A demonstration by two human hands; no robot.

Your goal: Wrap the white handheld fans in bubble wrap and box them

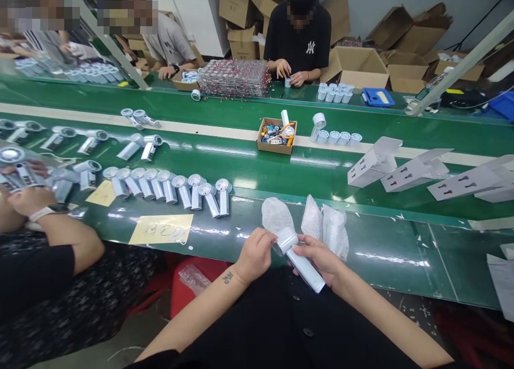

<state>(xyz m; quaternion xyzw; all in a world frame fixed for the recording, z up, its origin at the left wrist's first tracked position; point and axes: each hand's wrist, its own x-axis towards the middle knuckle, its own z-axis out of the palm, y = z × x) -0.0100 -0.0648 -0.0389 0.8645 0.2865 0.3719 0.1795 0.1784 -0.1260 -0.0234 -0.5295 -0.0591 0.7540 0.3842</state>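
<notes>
Left hand (257, 254): closed grip on the round head of a white handheld fan (299, 259), fingers curled over its top edge.
Right hand (321, 256): closed grip around the same fan's handle, which slants down and outward from the grip toward the person's lap.
Fan position: held just off the near edge of the green bench (401, 251), above the lap, not resting on anything.
Bubble-wrap bags (321, 224): three lie on the bench just beyond the grip, almost touching the fingers.
Slip risk: the fan hangs over open floor; a loosened grip would likely drop it past the bench edge.
Snag risk: a forward move could brush the bags and push them onto the moving belt (321, 165).
Row of fans (168, 187): left of the grip, well apart, beside a yellow note (160, 230).
Neighbour's arm (52, 235): far left, clear of the grip.
Open room: bare bench to the right of the grip; folded white cartons (417, 171) lie farther out.
</notes>
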